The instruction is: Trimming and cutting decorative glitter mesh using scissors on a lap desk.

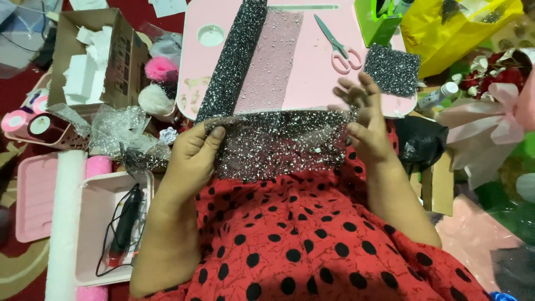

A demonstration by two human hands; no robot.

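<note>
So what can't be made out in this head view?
- Left hand fingertips: tucked behind the glitter mesh strip.
- Green holder: contents cut off by the top edge.
- Cardboard box: print too small.
- Glue gun: cord end hidden in the tray.

Both forearms reach forward from the bottom of the view, bare, elbows apart. The left hand (192, 150) is curled, thumb on top pressing down against the fingers folded under it, a tight pinching grip. The right hand (365, 125) sits level with it, thumb and lower fingers pinched, while the upper fingers (356, 92) fan out loose and point away from the body.
</note>
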